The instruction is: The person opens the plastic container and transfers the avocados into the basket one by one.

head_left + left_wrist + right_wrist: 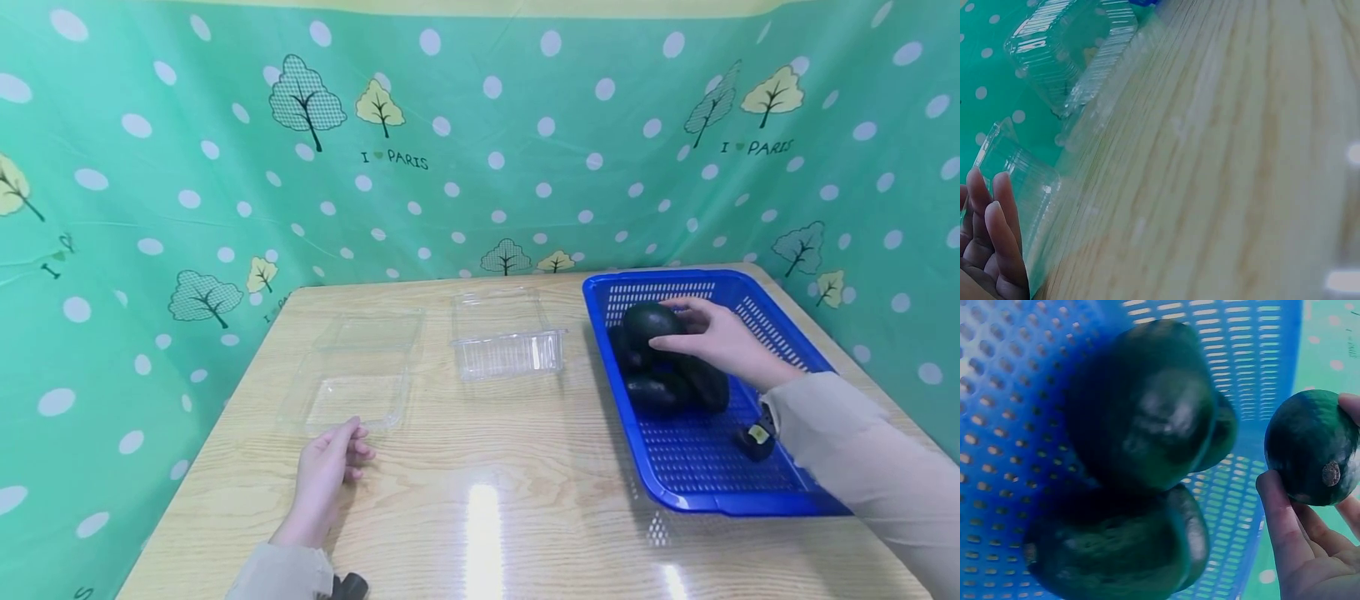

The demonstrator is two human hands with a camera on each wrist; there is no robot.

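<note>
My right hand (716,340) grips a dark green avocado (649,325) between thumb and fingers, over the blue plastic basket (651,475). Its round stem scar shows in the right wrist view, where the held avocado (1310,447) is apart from the others. Several more avocados (1141,406) lie piled in the basket below. On the left, my left hand (324,467) is low over the table, its fingers loosely bent and holding nothing. Its fingertips are right at the near edge of an opened clear plastic clamshell container (356,400).
Another clear clamshell container (510,354) stands open at the middle back of the wooden table (420,500). A green dotted curtain (480,200) hangs behind and along both sides. The basket's raised rim surrounds the avocados.
</note>
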